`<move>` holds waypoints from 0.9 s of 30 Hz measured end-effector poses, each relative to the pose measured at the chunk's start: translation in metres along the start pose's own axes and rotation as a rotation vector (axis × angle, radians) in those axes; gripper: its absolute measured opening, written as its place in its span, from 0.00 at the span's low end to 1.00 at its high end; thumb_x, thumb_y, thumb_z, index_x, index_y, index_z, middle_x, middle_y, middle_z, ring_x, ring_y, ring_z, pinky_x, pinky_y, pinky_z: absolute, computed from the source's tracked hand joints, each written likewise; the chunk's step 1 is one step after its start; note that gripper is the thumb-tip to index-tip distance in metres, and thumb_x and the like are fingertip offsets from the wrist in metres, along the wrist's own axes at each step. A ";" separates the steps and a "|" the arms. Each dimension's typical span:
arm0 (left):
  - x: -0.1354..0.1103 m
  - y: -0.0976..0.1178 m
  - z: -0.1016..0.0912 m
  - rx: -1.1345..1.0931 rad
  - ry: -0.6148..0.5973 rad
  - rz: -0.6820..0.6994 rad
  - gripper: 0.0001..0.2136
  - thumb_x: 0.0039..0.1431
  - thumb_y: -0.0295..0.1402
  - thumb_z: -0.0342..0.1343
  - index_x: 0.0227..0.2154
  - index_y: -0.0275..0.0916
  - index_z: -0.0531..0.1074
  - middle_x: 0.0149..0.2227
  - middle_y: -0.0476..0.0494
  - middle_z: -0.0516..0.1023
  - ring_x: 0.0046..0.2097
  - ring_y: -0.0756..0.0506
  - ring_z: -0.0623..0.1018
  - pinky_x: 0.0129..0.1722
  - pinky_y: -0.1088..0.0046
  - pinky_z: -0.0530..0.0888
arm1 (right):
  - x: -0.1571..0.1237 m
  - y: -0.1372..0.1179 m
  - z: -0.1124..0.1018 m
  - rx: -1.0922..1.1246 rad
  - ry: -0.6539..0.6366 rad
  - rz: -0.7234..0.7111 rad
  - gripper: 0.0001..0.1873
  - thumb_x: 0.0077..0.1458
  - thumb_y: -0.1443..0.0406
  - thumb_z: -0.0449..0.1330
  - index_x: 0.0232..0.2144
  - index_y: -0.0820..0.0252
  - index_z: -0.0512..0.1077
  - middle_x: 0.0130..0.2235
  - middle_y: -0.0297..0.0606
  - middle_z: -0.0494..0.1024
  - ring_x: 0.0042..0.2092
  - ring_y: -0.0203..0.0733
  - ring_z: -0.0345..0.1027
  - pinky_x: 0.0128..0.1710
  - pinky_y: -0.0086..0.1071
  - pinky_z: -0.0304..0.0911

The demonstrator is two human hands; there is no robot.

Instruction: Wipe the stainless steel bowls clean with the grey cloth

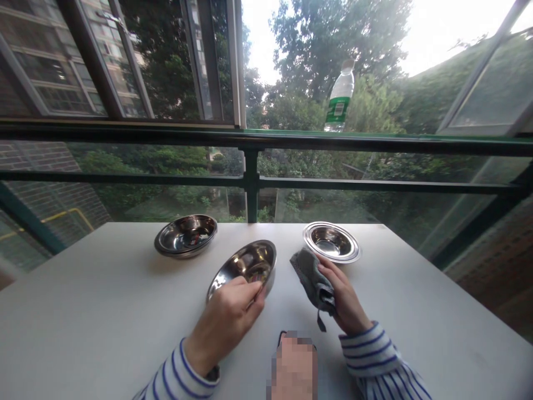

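Observation:
My left hand [233,316] grips the near rim of a shiny metal bowl [245,264], which is tilted so that its inside faces up and toward me. My fingers cover part of its near side. A folded grey cloth [311,278] is held in my right hand [341,291], to the right of that bowl and apart from it. Just beyond the cloth, a wide-rimmed metal bowl [333,242] sits upright on the white table [125,316]. Another metal bowl [186,236], apparently stacked with one more, stands at the back left.
A green railing [166,136] runs behind the table's far edge, with windows and trees beyond. On its ledge stands a clear plastic bottle [339,103] with a green label. A blurred, pixelated patch [293,366] covers the bottom centre.

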State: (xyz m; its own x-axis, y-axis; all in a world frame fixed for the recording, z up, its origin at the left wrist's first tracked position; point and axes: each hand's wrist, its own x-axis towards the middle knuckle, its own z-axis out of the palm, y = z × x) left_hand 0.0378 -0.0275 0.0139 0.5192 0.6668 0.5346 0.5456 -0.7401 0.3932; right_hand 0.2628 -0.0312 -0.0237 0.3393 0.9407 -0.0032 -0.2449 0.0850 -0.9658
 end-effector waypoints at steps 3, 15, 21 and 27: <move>0.001 -0.001 0.011 0.178 -0.037 0.176 0.12 0.60 0.27 0.46 0.23 0.38 0.70 0.20 0.46 0.71 0.25 0.48 0.70 0.24 0.74 0.66 | 0.000 0.000 -0.002 0.001 0.018 0.013 0.24 0.42 0.55 0.64 0.42 0.57 0.75 0.46 0.39 0.77 0.50 0.51 0.67 0.48 0.40 0.62; 0.000 -0.003 0.053 0.373 -0.106 0.386 0.10 0.56 0.22 0.46 0.25 0.35 0.70 0.20 0.42 0.74 0.25 0.44 0.74 0.22 0.70 0.70 | 0.000 -0.003 -0.006 0.012 0.025 0.022 0.22 0.42 0.57 0.64 0.42 0.55 0.75 0.48 0.37 0.76 0.53 0.50 0.65 0.53 0.41 0.58; 0.000 0.006 0.070 0.401 -0.219 0.316 0.08 0.56 0.25 0.49 0.25 0.33 0.72 0.23 0.39 0.76 0.27 0.41 0.76 0.23 0.66 0.72 | -0.001 -0.006 -0.006 0.017 0.061 0.016 0.21 0.41 0.58 0.64 0.41 0.54 0.76 0.47 0.35 0.76 0.53 0.48 0.65 0.52 0.38 0.59; 0.002 0.012 0.064 0.340 -0.241 0.132 0.15 0.55 0.43 0.53 0.28 0.34 0.74 0.27 0.36 0.78 0.34 0.37 0.77 0.32 0.58 0.75 | -0.001 -0.009 -0.007 0.089 0.086 0.027 0.21 0.40 0.58 0.65 0.40 0.56 0.76 0.45 0.36 0.77 0.49 0.47 0.68 0.46 0.35 0.64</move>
State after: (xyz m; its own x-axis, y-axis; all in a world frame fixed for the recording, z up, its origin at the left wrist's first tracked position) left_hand 0.0877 -0.0291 -0.0284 0.7158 0.5994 0.3583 0.6289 -0.7764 0.0426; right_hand 0.2707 -0.0350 -0.0171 0.4071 0.9118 -0.0545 -0.3332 0.0926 -0.9383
